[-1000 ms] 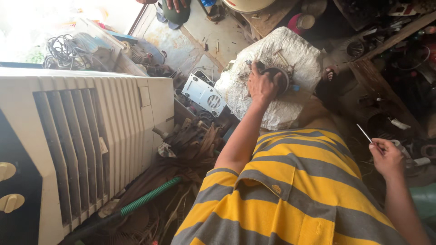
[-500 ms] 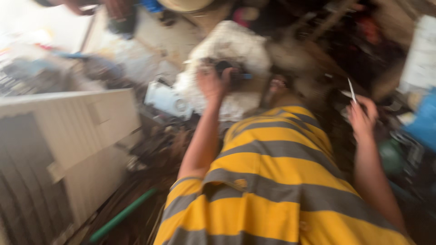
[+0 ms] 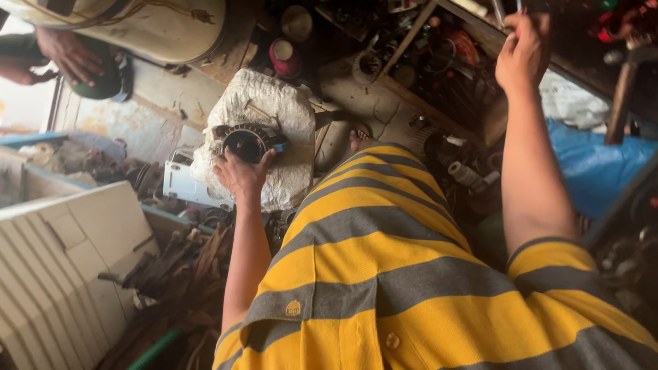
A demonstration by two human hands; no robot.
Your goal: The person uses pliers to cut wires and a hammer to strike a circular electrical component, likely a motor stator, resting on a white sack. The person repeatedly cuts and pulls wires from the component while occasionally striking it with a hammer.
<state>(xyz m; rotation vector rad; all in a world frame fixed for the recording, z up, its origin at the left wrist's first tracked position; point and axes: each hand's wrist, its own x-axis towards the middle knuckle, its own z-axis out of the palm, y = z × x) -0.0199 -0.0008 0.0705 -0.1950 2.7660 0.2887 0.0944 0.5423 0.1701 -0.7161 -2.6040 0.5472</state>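
A left hand [image 3: 241,175] steadies a round motor part [image 3: 247,142] on a white sack [image 3: 274,109], fingers curled over its rim, while the right hand [image 3: 524,51] pinches a thin tool overhead; the part could roll off the uneven sack.

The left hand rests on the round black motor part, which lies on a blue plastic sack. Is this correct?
Not quite. The head view shows the left hand on the round black motor part, but that part lies on a white woven sack, not a blue one.
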